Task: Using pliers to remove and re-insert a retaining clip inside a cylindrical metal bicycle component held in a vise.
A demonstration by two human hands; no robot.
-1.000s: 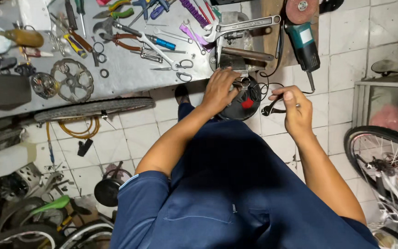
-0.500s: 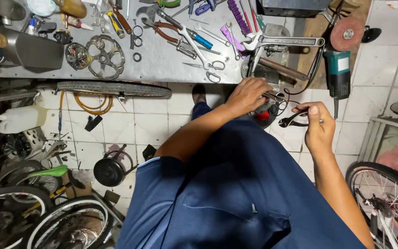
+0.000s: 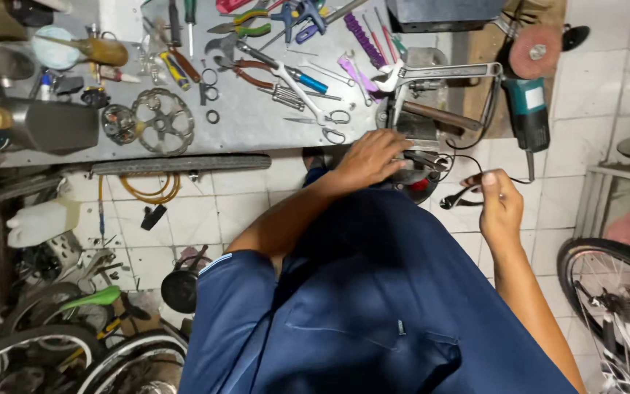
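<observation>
Left hand [image 3: 368, 159] spread flat over a round metal part [image 3: 418, 175] at desk [image 3: 257, 128] edge; right hand [image 3: 499, 204] pinching black cable end [image 3: 455, 198]. Probably heavy, stiff, greasy; best gripped by rim.

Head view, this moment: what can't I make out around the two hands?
- Part under the left hand: the hand covers most of it; only a dark round body with a red spot shows.
- Right hand: it pinches a small dark tool; too small to tell its kind.
- Bicycle wheel: cut off by the right edge.
- Dark box: cut off by the top edge.
</observation>
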